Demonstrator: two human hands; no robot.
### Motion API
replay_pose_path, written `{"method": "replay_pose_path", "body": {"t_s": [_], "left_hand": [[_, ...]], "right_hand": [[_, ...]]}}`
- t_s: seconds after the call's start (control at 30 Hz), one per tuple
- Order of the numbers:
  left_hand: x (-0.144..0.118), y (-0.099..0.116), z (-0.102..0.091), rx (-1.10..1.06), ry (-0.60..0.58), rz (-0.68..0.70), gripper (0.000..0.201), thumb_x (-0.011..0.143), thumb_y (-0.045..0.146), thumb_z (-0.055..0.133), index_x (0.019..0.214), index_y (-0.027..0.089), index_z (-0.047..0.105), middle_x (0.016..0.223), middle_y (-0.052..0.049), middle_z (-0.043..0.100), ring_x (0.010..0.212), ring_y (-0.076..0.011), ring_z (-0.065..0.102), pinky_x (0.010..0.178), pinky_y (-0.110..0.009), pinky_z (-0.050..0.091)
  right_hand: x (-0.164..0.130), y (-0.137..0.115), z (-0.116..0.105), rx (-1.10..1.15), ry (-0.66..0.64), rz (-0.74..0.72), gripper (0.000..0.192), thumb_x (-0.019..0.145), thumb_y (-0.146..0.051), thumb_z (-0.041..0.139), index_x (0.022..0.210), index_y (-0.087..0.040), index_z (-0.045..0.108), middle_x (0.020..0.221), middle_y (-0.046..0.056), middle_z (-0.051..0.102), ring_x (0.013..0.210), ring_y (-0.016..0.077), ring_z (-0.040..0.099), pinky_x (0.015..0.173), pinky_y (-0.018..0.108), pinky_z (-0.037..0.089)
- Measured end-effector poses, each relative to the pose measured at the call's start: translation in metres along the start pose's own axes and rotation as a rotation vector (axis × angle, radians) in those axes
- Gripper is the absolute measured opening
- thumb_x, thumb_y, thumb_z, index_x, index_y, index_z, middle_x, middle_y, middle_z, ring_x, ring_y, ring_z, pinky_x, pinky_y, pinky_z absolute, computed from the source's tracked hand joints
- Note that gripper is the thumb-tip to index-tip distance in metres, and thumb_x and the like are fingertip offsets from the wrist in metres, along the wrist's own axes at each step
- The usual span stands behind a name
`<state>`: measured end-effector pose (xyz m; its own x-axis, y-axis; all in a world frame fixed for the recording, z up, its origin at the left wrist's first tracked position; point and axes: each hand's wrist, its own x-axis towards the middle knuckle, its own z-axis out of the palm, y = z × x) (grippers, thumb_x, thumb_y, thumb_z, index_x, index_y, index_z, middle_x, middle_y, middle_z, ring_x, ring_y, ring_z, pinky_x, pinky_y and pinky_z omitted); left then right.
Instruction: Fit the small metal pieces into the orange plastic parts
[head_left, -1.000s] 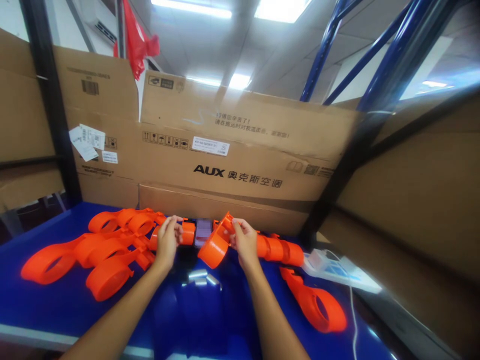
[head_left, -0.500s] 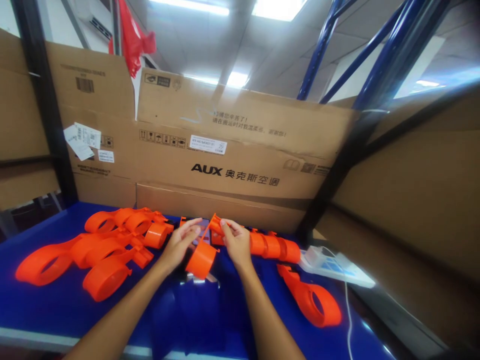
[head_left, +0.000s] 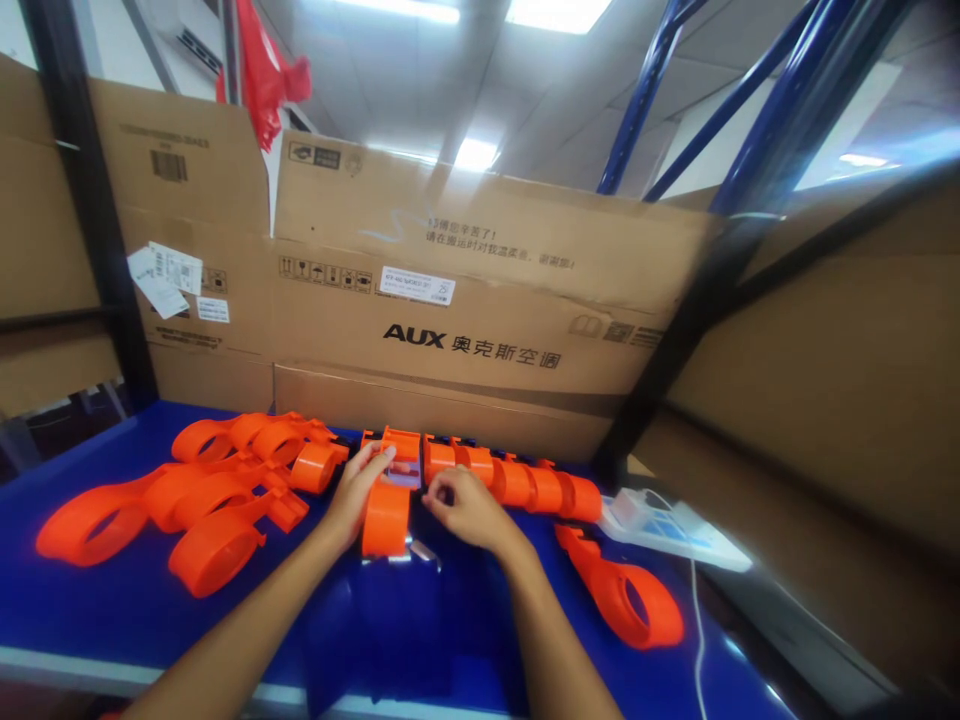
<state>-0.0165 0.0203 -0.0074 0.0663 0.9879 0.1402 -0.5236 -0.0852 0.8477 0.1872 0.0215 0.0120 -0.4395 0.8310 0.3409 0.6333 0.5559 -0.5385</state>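
Observation:
My left hand (head_left: 355,496) is closed on an orange plastic loop piece (head_left: 387,522), gripping it by its upper end. The round band of this piece hangs down in front of my fingers. To the right of it, my right hand (head_left: 471,506) is apart from the piece, with thumb and fingers pinched together. Whatever those fingertips hold, if anything, is too small to make out. Behind my right hand stands a row of similar orange loops (head_left: 513,484) with black parts at their backs. Below the held piece lies a small shiny metal item (head_left: 424,552), partly hidden.
On the left of the blue table (head_left: 90,610) lie several orange loop pieces (head_left: 217,555). One more orange loop (head_left: 652,605) is at the right, near a white power strip (head_left: 694,540) with a cable. A cardboard wall (head_left: 465,290) closes off the back.
The orange loop piece has passed from my right hand to my left and now hangs straighter. My right hand has let go of it and moved slightly lower, fingers pinched.

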Motion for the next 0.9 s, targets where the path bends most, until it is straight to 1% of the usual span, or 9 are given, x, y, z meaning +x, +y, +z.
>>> {"method": "replay_pose_path", "body": {"t_s": [0.1,0.17,0.23,0.33,0.43,0.5,0.63,0.7,0.9], "left_hand": [[-0.001,0.000,0.000,0.012,-0.007,0.018,0.039,0.071,0.049,0.080,0.089,0.019,0.061,0.084,-0.005,0.075,0.051,-0.0114,0.060,0.049,-0.022,0.045],[-0.001,-0.001,-0.001,0.027,-0.002,0.029,0.039,0.072,0.049,0.079,0.089,0.019,0.061,0.083,-0.004,0.074,0.051,-0.0111,0.059,0.049,-0.022,0.045],[-0.001,-0.003,-0.001,0.043,0.003,0.030,0.039,0.072,0.049,0.078,0.090,0.019,0.061,0.082,-0.003,0.073,0.051,-0.0111,0.059,0.049,-0.022,0.044],[0.000,-0.005,-0.003,0.064,0.008,0.028,0.040,0.072,0.051,0.077,0.090,0.019,0.061,0.081,-0.003,0.073,0.051,-0.0111,0.058,0.048,-0.022,0.044],[0.002,-0.007,-0.004,0.075,0.018,0.036,0.040,0.071,0.052,0.077,0.087,0.019,0.062,0.080,-0.003,0.072,0.052,-0.0111,0.058,0.049,-0.022,0.044],[0.003,-0.007,-0.004,0.080,0.021,0.039,0.039,0.071,0.052,0.077,0.087,0.019,0.062,0.079,-0.003,0.072,0.052,-0.0113,0.058,0.050,-0.022,0.044],[0.002,-0.006,-0.004,0.086,0.016,0.036,0.039,0.072,0.053,0.077,0.088,0.019,0.063,0.079,-0.003,0.073,0.053,-0.0122,0.059,0.051,-0.023,0.045],[0.000,-0.005,-0.003,0.088,0.013,0.035,0.039,0.072,0.053,0.076,0.087,0.019,0.063,0.079,-0.003,0.073,0.054,-0.0126,0.060,0.051,-0.023,0.044],[-0.004,-0.003,0.001,0.134,-0.005,0.048,0.038,0.073,0.055,0.074,0.082,0.019,0.064,0.072,-0.002,0.071,0.056,-0.0150,0.062,0.054,-0.025,0.045]], "right_hand": [[-0.006,-0.005,0.006,-0.127,-0.199,-0.024,0.010,0.075,-0.028,0.073,0.071,-0.019,0.071,0.078,0.003,0.068,0.082,0.0189,0.058,0.075,0.026,0.040],[-0.007,-0.009,0.010,-0.178,-0.284,-0.005,0.011,0.072,-0.030,0.075,0.070,-0.020,0.073,0.077,0.002,0.068,0.085,0.0199,0.058,0.076,0.027,0.040],[-0.008,-0.011,0.013,-0.207,-0.330,0.016,0.011,0.071,-0.031,0.076,0.072,-0.020,0.074,0.078,0.002,0.069,0.087,0.0204,0.058,0.076,0.027,0.039],[-0.007,-0.009,0.015,-0.243,-0.326,0.037,0.012,0.070,-0.032,0.076,0.074,-0.021,0.075,0.081,0.003,0.070,0.091,0.0212,0.058,0.076,0.026,0.039],[-0.005,-0.006,0.013,-0.275,-0.297,0.055,0.004,0.072,-0.023,0.072,0.071,-0.020,0.074,0.078,0.003,0.070,0.090,0.0208,0.058,0.076,0.026,0.039],[-0.004,-0.004,0.011,-0.286,-0.281,0.067,0.005,0.072,-0.019,0.069,0.070,-0.019,0.073,0.075,0.003,0.070,0.088,0.0201,0.059,0.076,0.026,0.039],[-0.005,-0.004,0.010,-0.307,-0.256,0.103,0.012,0.075,-0.028,0.071,0.066,-0.019,0.072,0.070,0.003,0.070,0.079,0.0194,0.060,0.070,0.026,0.039],[-0.006,-0.005,0.012,-0.316,-0.250,0.120,0.014,0.074,-0.029,0.073,0.064,-0.019,0.071,0.068,0.003,0.069,0.075,0.0192,0.060,0.067,0.026,0.038],[-0.007,-0.008,0.020,-0.324,-0.231,0.121,0.008,0.068,-0.014,0.068,0.061,-0.018,0.067,0.065,0.004,0.067,0.073,0.0179,0.059,0.063,0.025,0.036]]}}
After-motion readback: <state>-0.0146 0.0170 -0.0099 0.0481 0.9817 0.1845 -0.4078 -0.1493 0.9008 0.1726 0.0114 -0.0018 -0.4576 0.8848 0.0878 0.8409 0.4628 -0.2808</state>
